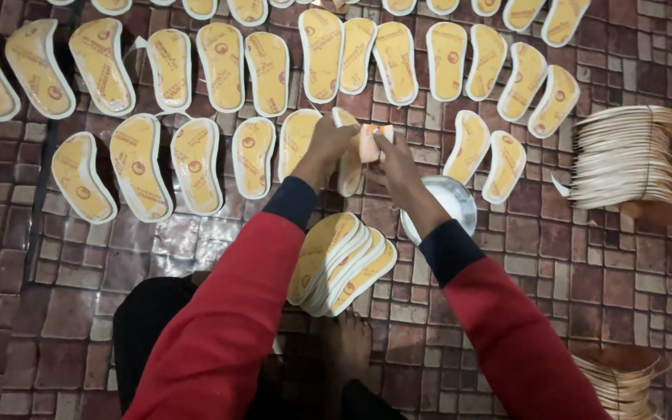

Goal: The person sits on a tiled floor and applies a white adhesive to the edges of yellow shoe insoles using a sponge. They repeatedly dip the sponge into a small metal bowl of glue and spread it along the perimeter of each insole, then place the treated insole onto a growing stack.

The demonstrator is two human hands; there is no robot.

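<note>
Our left hand (pixel 327 144) pins 1 insole (pixel 348 159) flat on the floor mid-row while our right hand (pixel 392 159) pinches an orange sponge (pixel 373 142) over it, white bowl (pixel 449 204) just beside for dipping, stack of insoles (pixel 341 264) near our foot for reach.

Both red-sleeved arms reach forward, left hand (pixel 328 144) and right hand (pixel 393 159) close together, fingers curled.

No packages, labels, signs, screens.
</note>
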